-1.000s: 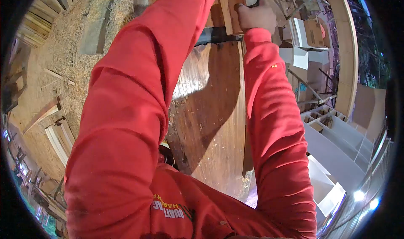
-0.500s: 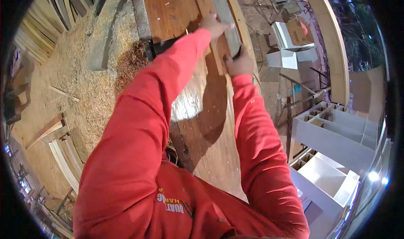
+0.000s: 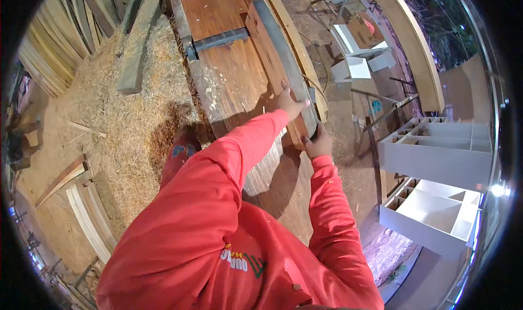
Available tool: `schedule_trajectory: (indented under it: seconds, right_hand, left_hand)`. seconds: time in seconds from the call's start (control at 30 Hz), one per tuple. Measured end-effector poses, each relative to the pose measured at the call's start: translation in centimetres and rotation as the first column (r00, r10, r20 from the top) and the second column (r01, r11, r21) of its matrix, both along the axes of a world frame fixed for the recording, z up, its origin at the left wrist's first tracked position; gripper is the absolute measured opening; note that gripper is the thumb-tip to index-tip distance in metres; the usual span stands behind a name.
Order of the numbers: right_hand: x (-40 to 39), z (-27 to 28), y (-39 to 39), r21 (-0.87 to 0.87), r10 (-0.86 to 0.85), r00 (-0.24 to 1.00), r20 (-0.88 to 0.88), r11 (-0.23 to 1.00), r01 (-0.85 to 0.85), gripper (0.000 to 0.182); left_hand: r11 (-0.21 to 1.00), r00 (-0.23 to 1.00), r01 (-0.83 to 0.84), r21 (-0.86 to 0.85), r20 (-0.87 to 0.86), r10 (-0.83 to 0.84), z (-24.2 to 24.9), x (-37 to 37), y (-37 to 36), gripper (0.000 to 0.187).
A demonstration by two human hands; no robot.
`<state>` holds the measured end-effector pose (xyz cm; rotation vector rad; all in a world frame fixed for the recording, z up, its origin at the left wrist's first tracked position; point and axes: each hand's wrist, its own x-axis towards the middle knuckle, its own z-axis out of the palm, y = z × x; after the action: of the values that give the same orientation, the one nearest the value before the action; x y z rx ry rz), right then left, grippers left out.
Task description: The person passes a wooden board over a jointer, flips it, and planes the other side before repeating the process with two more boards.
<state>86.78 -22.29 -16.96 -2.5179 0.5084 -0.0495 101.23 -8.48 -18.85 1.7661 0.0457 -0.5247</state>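
A long wooden board (image 3: 283, 53) stands on edge along the wooden machine bed (image 3: 223, 73), with a grey upper edge and a reddish-brown side. My left hand (image 3: 292, 103) grips it over the top near its close end. Just behind, my right hand (image 3: 320, 142) is closed on that end, its thumb on the brown side. Left of the board, a dark slot (image 3: 220, 39) crosses the bed. A pale wooden rail (image 3: 301, 48) runs along the board's right side.
Wood shavings (image 3: 131, 146) cover the ground at left, with a thick plank (image 3: 133, 64) and stacked boards (image 3: 49, 53). White cabinets (image 3: 436, 152) stand at right, near a cardboard box (image 3: 364, 31) and a long light beam (image 3: 414, 43). A foot shows beside the bed.
The board and both my hands have come back toward my body along the bed, so the board's far end now shows. The slot is uncovered, and the view has shifted.
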Motion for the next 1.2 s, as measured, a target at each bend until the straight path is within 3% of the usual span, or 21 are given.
schedule_trajectory:
  seconds: [0.13,0.17,0.27,0.3,0.37,0.4,0.47,0.53,0.6,0.63,0.73,0.83,0.93,1.0,1.07,1.1,1.13,1.2]
  right_hand:
    - [-7.6,1.3,-1.6,-0.116,-0.024,0.998,-0.065,0.993,0.016,0.075]
    - [-8.9,1.3,-2.2,-0.095,-0.041,0.991,-0.126,0.995,0.029,0.075]
    - [-11.9,1.8,-2.9,-0.078,-0.009,0.995,-0.094,0.997,0.001,0.077]
    - [-12.3,2.2,-2.9,-0.054,-0.027,0.987,-0.161,0.998,0.018,0.079]
    - [-12.6,2.1,-2.7,-0.171,-0.019,0.986,-0.166,0.985,-0.01,0.081]
    - [-12.8,2.0,-2.7,-0.229,-0.016,0.984,-0.18,0.973,-0.026,0.083]
    - [-12.4,1.8,-2.7,-0.295,0.035,0.994,-0.1,0.953,-0.063,0.086]
    - [-11.4,2.2,-2.1,-0.28,0.041,0.996,-0.077,0.958,-0.061,0.089]
    - [-10.3,3.0,-1.1,-0.187,-0.001,0.993,-0.119,0.982,-0.022,0.091]
    - [-9.9,2.3,-0.9,-0.157,-0.005,0.995,-0.101,0.988,-0.011,0.09]
    - [-7.7,1.0,-1.2,-0.128,-0.017,0.998,-0.065,0.992,0.008,0.087]
    - [-3.3,1.8,0.7,-0.113,-0.032,0.999,-0.041,0.993,0.027,0.082]
    - [-0.7,1.4,1.0,-0.095,0.002,0.999,-0.04,0.995,-0.006,0.084]
    - [0.1,1.8,1.6,-0.139,-0.002,1.0,-0.014,0.99,0.0,0.081]
    - [1.1,2.6,2.0,-0.143,-0.021,1.0,-0.001,0.989,0.021,0.083]
    - [1.7,3.3,2.4,-0.187,-0.059,0.998,-0.028,0.981,0.053,0.08]
    - [2.3,4.1,2.5,-0.08,-0.099,0.994,-0.043,0.992,0.095,0.074]
    - [2.5,3.7,2.3,-0.102,-0.075,0.994,-0.083,0.993,0.067,0.062]
  left_hand:
    - [0.994,0.997,0.012,0.107,0.078,-0.02,0.4,-7.6,-2.0,0.132]
    - [0.998,0.995,0.059,-0.016,-0.075,-0.06,2.7,-8.8,-1.2,0.131]
    - [0.993,0.998,0.056,0.108,-0.029,-0.053,3.2,-11.2,-2.1,0.127]
    - [0.981,0.998,0.055,0.188,-0.034,-0.05,3.5,-11.1,-2.1,0.119]
    - [0.962,0.942,-0.192,0.192,0.312,0.125,-0.1,-8.0,-2.3,0.103]
    - [0.971,0.938,-0.24,0.018,0.262,0.227,-2.5,-4.5,-2.2,0.078]
    - [0.97,0.962,-0.242,0.021,0.138,0.237,-3.6,2.1,-0.7,0.055]
    - [0.979,0.98,-0.199,-0.041,0.002,0.2,-4.9,4.7,-0.2,0.048]
    - [0.983,0.979,-0.132,-0.126,-0.169,0.11,0.0,5.3,1.4,0.046]
    - [0.989,0.985,-0.068,-0.13,-0.166,0.046,2.2,5.4,2.2,0.04]
    - [0.988,0.983,-0.089,-0.126,-0.173,0.066,3.1,7.8,3.2,0.042]
    - [0.974,0.979,-0.142,-0.178,-0.168,0.113,2.1,11.8,4.1,0.044]
    - [0.966,0.991,-0.078,-0.248,-0.125,0.048,0.5,15.0,5.2,0.048]
    - [0.96,0.982,-0.087,-0.267,-0.188,0.037,-3.8,17.6,5.6,0.052]
    - [0.93,0.97,-0.206,-0.304,-0.186,0.154,-3.1,17.9,5.3,0.047]
    - [0.935,0.979,-0.164,-0.314,-0.167,0.116,-3.4,18.4,6.2,0.04]
    - [0.936,0.984,-0.134,-0.325,-0.152,0.088,-2.4,18.4,6.3,0.034]
    - [0.935,0.991,-0.087,-0.345,-0.122,0.047,0.9,17.9,5.8,0.023]
